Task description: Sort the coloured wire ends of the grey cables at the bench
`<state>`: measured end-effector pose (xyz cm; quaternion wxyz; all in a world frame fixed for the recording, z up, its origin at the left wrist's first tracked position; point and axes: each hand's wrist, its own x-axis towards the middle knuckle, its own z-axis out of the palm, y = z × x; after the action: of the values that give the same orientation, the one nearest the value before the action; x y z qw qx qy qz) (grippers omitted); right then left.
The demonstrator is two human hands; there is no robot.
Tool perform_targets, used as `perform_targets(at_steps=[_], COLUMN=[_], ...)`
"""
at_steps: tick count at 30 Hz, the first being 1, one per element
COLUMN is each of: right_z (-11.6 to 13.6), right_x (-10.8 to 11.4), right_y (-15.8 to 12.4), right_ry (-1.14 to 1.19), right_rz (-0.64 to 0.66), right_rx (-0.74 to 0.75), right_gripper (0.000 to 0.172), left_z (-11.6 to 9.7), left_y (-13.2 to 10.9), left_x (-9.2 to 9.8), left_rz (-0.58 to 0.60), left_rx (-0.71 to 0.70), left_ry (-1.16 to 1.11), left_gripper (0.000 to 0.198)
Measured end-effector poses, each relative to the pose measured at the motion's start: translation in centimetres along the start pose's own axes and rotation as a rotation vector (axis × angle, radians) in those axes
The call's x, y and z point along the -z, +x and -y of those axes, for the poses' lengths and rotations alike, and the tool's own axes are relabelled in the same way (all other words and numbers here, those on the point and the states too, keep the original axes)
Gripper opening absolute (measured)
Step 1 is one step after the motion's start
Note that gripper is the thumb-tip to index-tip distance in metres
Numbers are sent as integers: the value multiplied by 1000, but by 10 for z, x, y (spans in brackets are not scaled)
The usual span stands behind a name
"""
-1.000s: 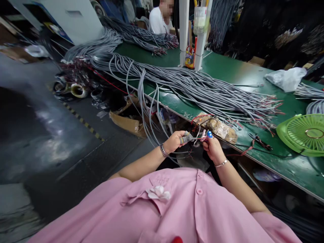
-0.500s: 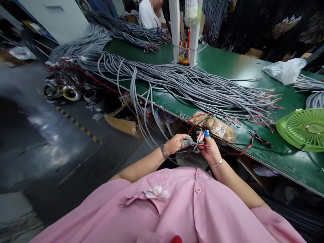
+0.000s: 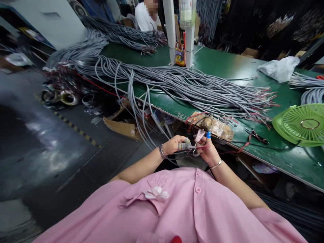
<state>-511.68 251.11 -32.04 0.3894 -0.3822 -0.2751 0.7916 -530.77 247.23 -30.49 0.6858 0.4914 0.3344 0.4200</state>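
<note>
My left hand (image 3: 177, 144), with grey covers on some fingers, is closed on a grey cable near its stripped end. Thin coloured wires (image 3: 204, 146) stick out of that end towards my right hand (image 3: 209, 152). A blue cover sits on my right thumb. The fingers of my right hand are closed round a small pinkish-white tool (image 3: 199, 135), whose working end is too small to make out beside the wires. Several loose grey cables (image 3: 134, 98) hang over the table edge to the left of my hands.
A long bundle of grey cables (image 3: 177, 81) lies across the green table (image 3: 227, 62). Just beyond my hands is a taped wooden block (image 3: 215, 128). Pliers (image 3: 257, 136) and a green fan (image 3: 301, 125) are on the right. A person (image 3: 145, 17) is behind the table.
The view has shifted slightly. The pinkish-white tool shows more plainly in my right hand, and the wires between my hands look straighter. Both hands remain close together.
</note>
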Motion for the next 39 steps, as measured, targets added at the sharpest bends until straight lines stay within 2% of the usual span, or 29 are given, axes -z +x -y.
perform_targets(at_steps=[5,10,12,17,21,23,27,30,35,39], right_z=[-3,0,1,8,17,20,20,17,14,14], right_x=[17,22,23,18,5,-1,-7,-7,-14,-20], right_y=[-5,-12,-13,-13,-13,-14,-11,-6,0,2], right_ry=[11,-1,-5,-52,-134,-185,-286,-289,-156,-68], right_rz=[-24,-35,-23,49,108,123,78,36,1,-35], right_rx=[-69,-98,-94,-77,-26,10,107,106,21,21], right_gripper=[55,52,52,54,53,52,50,50,51,48], left_z=[1,0,-1,-3,-9,-12,-12,-4,9,15], left_y=[-17,-37,-42,-56,-69,-72,-59,-40,-17,-9], left_x=[4,2,-2,-11,-15,-17,-19,-18,-14,-12], left_rz=[47,132,115,-100,-59,-57,-210,-293,-278,-252], left_rx=[35,99,101,-49,-176,-194,-121,-53,-19,-15], left_ry=[30,15,-2,-72,-94,-98,-45,29,34,47], left_gripper=[46,47,46,40,37,38,41,43,45,44])
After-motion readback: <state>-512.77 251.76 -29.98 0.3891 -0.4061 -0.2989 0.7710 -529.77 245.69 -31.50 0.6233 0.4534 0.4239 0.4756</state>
